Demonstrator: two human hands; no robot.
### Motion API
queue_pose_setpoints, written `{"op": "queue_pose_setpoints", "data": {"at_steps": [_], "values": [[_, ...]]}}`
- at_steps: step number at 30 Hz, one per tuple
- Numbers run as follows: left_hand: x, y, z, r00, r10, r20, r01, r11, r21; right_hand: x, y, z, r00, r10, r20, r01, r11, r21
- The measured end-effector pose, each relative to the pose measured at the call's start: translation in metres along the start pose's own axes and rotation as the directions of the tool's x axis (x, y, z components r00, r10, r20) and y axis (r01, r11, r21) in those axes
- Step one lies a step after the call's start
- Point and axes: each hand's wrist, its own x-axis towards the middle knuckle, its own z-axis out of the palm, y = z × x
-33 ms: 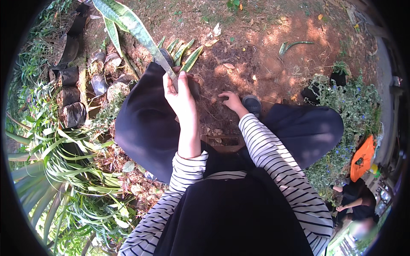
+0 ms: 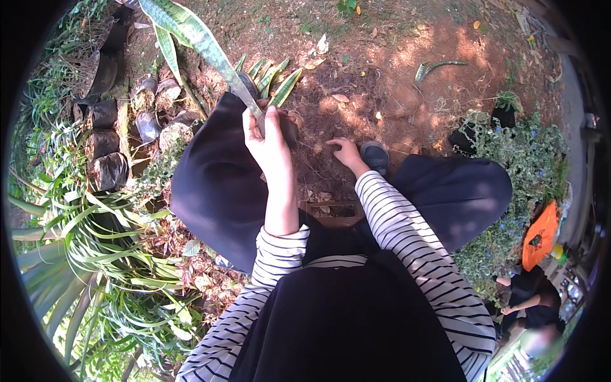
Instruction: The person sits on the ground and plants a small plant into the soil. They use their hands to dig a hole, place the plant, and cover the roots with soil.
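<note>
While the left hand (image 2: 270, 143) gripped a long snake-plant leaf (image 2: 197, 41), the right hand (image 2: 347, 151) pressed half-curled, empty fingers into rooty soil (image 2: 318, 121) — separating step; next likely needs a steady pull.

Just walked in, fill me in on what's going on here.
A person in a striped long-sleeved top sits over bare reddish soil. Their left hand grips the base of a long green mottled sword-shaped leaf, held upright. Their right hand rests fingers-down in the tangle of dry brown roots. Black plastic nursery bags stand to the left.

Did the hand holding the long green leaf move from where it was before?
No. The left hand grips the long green leaf at the same spot beside the dark trouser knee.
</note>
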Motion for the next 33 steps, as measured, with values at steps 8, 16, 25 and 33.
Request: {"op": "queue_pose_setpoints", "data": {"at_steps": [8,16,25,33], "values": [[0.003,-0.003,0.002,1.0,-0.002,0.005,0.001,1.0,0.019,0.008,0.028,-0.002,0.846,0.519,-0.125,-0.516,0.855,0.056],[0.007,-0.012,-0.005,0.999,-0.044,-0.001,0.044,0.998,0.046,0.005,0.007,0.023,0.97,0.24,-0.046,-0.235,0.864,-0.445],[0.004,-0.015,0.003,0.995,-0.101,-0.017,0.101,0.995,-0.024,0.011,-0.002,0.016,0.938,0.347,-0.005,-0.285,0.761,-0.582],[-0.001,-0.01,0.004,0.997,-0.08,0.015,0.08,0.997,0.013,-0.003,-0.023,-0.001,0.868,0.493,-0.061,-0.494,0.842,-0.215]]}}
